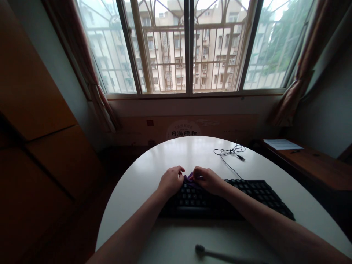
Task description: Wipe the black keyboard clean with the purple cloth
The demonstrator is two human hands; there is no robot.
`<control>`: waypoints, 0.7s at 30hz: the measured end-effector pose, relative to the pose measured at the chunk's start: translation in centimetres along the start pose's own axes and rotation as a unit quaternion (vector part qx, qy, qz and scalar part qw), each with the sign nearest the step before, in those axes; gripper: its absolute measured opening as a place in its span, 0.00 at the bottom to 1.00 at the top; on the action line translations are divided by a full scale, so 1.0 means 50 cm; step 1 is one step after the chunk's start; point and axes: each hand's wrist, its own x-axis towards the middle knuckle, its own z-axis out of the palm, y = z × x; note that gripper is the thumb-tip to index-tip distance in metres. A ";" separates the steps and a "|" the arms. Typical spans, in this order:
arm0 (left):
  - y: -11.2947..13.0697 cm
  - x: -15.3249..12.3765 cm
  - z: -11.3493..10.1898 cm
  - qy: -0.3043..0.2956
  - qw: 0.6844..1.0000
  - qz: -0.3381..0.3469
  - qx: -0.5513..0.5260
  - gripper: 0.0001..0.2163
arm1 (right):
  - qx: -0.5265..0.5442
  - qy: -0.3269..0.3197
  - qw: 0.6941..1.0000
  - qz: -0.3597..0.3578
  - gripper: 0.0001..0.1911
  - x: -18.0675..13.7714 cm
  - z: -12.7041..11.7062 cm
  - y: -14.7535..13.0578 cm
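The keyboard (194, 205) lies flat on the white surface (132, 205), its long axis running left to right in front of the person. The space bar lies along the near side, and the far right end reaches out beyond the right forearm, which crosses over the keys. The purple cloth (191, 183) is a small crumpled bundle on the far part of the keyboard, left of its middle. It spreads roughly from one hand to the other, but it is too bunched to show a clear long axis or a pointing end.

The right hand (208, 179) is bent over the cloth, its fingers drawn close together in a narrow pinch on the fabric. The left hand (171, 180) rests at the keyboard's far left part, with the fingers loosely curled and the thumb and forefinger slightly apart. The thumb is right beside the cloth; whether the left fingers grip it cannot be told, as part of that hand is hidden. The cloth thus sits between the two sets of fingers, directly under the right ones.

Beyond the keyboard lies a looped black cable (231, 151) with its plug pointing right. Nearer the person, a brush (224, 255) has its bristled head toward the left.
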 end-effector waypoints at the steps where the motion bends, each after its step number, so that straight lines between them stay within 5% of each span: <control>1: 0.001 0.000 0.000 0.000 1.000 0.001 0.001 0.12 | -0.005 -0.009 1.000 -0.002 0.03 0.000 0.001 0.001; 14: -0.008 0.003 0.004 0.005 1.000 -0.001 -0.007 0.12 | -0.037 0.046 0.998 0.027 0.08 0.005 -0.006 -0.001; 21: 0.000 0.000 -0.002 -0.004 1.000 -0.005 0.000 0.12 | -0.039 0.006 0.999 -0.023 0.05 -0.002 0.001 0.003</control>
